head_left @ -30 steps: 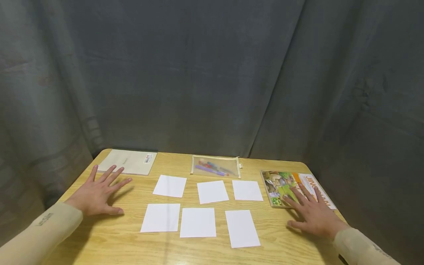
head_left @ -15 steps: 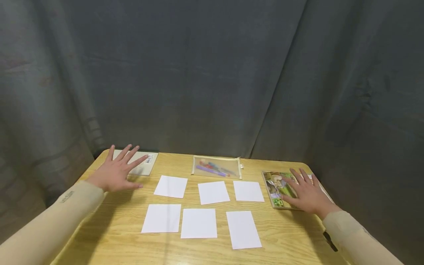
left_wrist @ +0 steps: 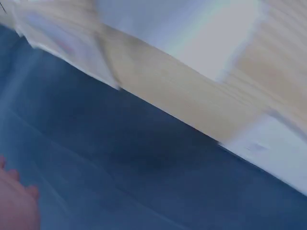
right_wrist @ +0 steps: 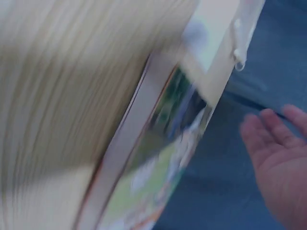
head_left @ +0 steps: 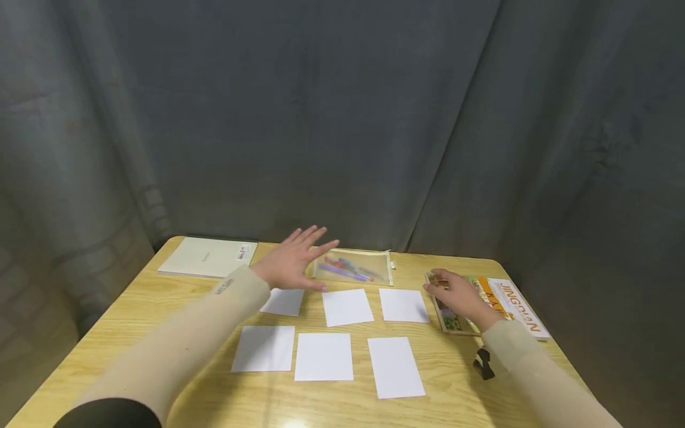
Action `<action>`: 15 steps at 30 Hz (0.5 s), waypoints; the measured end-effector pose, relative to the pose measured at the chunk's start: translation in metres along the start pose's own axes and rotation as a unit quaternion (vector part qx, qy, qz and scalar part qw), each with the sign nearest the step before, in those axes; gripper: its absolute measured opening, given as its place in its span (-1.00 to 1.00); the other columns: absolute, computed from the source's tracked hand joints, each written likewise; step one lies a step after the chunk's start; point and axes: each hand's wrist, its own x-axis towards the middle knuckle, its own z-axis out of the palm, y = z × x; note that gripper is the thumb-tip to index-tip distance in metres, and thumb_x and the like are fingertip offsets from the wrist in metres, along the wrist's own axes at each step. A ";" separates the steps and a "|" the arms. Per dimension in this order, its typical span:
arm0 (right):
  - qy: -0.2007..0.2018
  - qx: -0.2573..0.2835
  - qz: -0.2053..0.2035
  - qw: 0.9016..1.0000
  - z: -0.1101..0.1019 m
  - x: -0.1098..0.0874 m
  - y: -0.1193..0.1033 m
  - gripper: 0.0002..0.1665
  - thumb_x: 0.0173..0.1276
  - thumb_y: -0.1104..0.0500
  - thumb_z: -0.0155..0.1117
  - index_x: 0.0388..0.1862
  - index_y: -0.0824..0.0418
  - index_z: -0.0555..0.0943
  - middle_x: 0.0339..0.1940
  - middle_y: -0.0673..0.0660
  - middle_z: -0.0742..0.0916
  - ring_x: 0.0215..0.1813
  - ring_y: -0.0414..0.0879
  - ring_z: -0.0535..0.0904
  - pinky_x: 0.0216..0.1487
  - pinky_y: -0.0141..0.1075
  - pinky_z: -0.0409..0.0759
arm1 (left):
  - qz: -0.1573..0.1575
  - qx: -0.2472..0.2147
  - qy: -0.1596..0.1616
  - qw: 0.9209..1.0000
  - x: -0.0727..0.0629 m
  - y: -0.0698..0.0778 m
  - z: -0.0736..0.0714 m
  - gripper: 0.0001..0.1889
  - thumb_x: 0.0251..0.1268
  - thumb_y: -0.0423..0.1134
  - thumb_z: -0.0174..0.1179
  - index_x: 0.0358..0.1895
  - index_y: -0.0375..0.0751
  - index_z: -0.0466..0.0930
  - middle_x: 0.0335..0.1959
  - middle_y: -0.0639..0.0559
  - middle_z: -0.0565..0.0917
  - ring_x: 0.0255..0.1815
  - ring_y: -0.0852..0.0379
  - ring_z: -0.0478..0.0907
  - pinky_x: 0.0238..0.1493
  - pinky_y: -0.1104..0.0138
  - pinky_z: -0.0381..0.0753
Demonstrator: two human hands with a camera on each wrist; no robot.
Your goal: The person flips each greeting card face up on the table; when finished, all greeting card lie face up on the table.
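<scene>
My left hand (head_left: 293, 260) reaches across the table with straight, spread fingers, hovering by the left end of a clear zip pouch (head_left: 357, 268) that holds pens. It holds nothing. My right hand (head_left: 456, 293) is open over the near left part of a picture puzzle board (head_left: 449, 314), which lies on an orange and white sheet (head_left: 516, 308). Several white cards (head_left: 323, 356) lie in two rows on the wooden table (head_left: 160, 309) between my arms. The right wrist view is blurred and shows the board's edge (right_wrist: 158, 148) and open fingers (right_wrist: 276, 158).
A beige envelope with a barcode sticker (head_left: 206, 257) lies at the table's far left corner. Dark grey curtain (head_left: 342, 119) hangs close behind and around the table. The left wrist view is blurred: table edge, card corner (left_wrist: 192, 28) and curtain.
My left hand has swung right from the envelope to the pouch's left end. My right hand has slid left and forward over the puzzle board, uncovering the orange sheet.
</scene>
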 end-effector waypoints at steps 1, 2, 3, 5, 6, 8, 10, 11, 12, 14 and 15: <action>0.000 0.011 0.008 1.000 0.003 0.002 -0.001 -0.22 0.61 -0.04 0.15 0.52 0.50 0.27 0.36 0.53 0.50 0.36 0.44 0.43 0.25 0.27 0.48 | 0.011 -0.003 -0.014 1.000 0.009 0.010 0.002 0.10 0.20 0.52 0.20 0.71 0.14 -0.05 0.71 -0.15 -0.16 0.69 -0.14 -0.25 0.63 -0.03 -0.26; -0.001 0.024 0.019 1.000 0.006 0.005 -0.001 -0.27 0.60 0.00 0.16 0.47 0.53 0.33 0.30 0.52 0.55 0.31 0.41 0.48 0.22 0.23 0.52 | 0.023 -0.004 -0.026 0.999 0.018 0.019 0.004 0.12 0.18 0.53 0.20 0.71 0.15 -0.07 0.71 -0.14 -0.16 0.70 -0.14 -0.25 0.63 0.01 -0.24; -0.002 0.041 0.032 0.999 0.009 0.007 0.000 -0.31 0.58 0.05 0.18 0.43 0.55 0.36 0.27 0.51 0.57 0.28 0.38 0.52 0.20 0.19 0.55 | 0.036 -0.007 -0.037 0.999 0.027 0.028 0.007 0.13 0.16 0.53 0.21 0.71 0.15 -0.07 0.71 -0.15 -0.14 0.69 -0.13 -0.24 0.63 0.03 -0.20; -0.009 0.080 0.056 0.995 0.015 0.011 0.001 -0.36 0.58 0.12 0.17 0.39 0.59 0.37 0.23 0.51 0.59 0.22 0.36 0.56 0.18 0.16 0.57 | 0.051 -0.014 -0.055 0.997 0.041 0.047 0.013 0.15 0.13 0.54 0.23 0.71 0.19 -0.06 0.71 -0.12 -0.10 0.69 -0.11 -0.17 0.62 0.02 -0.08; -0.009 0.088 0.071 0.993 0.018 0.013 0.003 -0.38 0.58 0.14 0.17 0.37 0.59 0.38 0.20 0.48 0.61 0.17 0.31 0.59 0.16 0.13 0.58 | 0.057 -0.020 -0.064 0.996 0.048 0.055 0.017 0.15 0.12 0.54 0.25 0.71 0.19 -0.06 0.71 -0.11 -0.08 0.69 -0.11 -0.15 0.60 -0.06 -0.02; -0.012 0.099 0.098 0.990 0.025 0.015 0.006 -0.57 0.57 0.17 0.16 0.15 0.55 0.53 -0.04 0.39 0.69 -0.11 0.16 0.65 -0.03 0.00 0.63 | 0.067 -0.032 -0.084 0.994 0.058 0.073 0.026 0.14 0.14 0.50 0.28 0.71 0.18 -0.06 0.70 -0.10 -0.03 0.68 -0.09 -0.10 0.58 -0.05 0.06; -0.014 0.097 0.113 0.989 0.031 0.016 0.009 -0.75 0.55 0.20 0.16 -0.26 0.40 0.58 -0.40 0.22 0.65 -0.42 -0.02 0.53 -0.27 -0.15 0.56 | 0.071 -0.041 -0.098 0.992 0.065 0.089 0.038 0.12 0.15 0.49 0.28 0.70 0.15 -0.01 0.69 -0.07 0.03 0.67 -0.06 -0.04 0.57 0.00 0.11; -0.011 0.089 0.121 0.989 0.034 0.016 0.009 -0.71 0.52 0.22 0.17 -0.44 0.30 0.53 -0.54 0.11 0.58 -0.52 -0.10 0.41 -0.38 -0.22 0.47 | 0.072 -0.041 -0.104 0.991 0.068 0.097 0.045 0.10 0.16 0.48 0.28 0.69 0.12 0.03 0.68 -0.07 0.07 0.66 -0.04 0.00 0.57 0.03 0.13; -0.008 0.080 0.125 0.989 0.037 0.017 0.010 -0.64 0.50 0.23 0.18 -0.57 0.20 0.45 -0.64 0.03 0.49 -0.59 -0.15 0.29 -0.46 -0.27 0.37 | 0.075 -0.040 -0.110 0.990 0.071 0.104 0.051 0.09 0.18 0.47 0.27 0.68 0.08 0.07 0.67 -0.07 0.10 0.66 -0.02 0.02 0.58 0.10 0.11; -0.003 0.069 0.122 0.990 0.041 0.018 0.010 -0.50 0.46 0.25 0.19 -0.70 0.06 0.29 -0.76 -0.05 0.35 -0.66 -0.20 0.15 -0.52 -0.31 0.26 | 0.076 -0.029 -0.116 0.990 0.075 0.117 0.062 0.06 0.18 0.49 0.25 0.65 0.01 0.16 0.64 -0.06 0.16 0.64 0.02 0.08 0.57 0.25 0.09; 0.003 0.059 0.119 0.991 0.042 0.018 0.009 -0.49 0.43 0.27 0.19 -0.72 0.05 0.29 -0.77 -0.06 0.35 -0.68 -0.21 0.16 -0.54 -0.31 0.27 | 0.075 -0.020 -0.119 0.990 0.077 0.123 0.067 0.06 0.17 0.51 0.23 0.64 -0.01 0.20 0.63 -0.05 0.19 0.63 0.04 0.10 0.56 0.28 0.10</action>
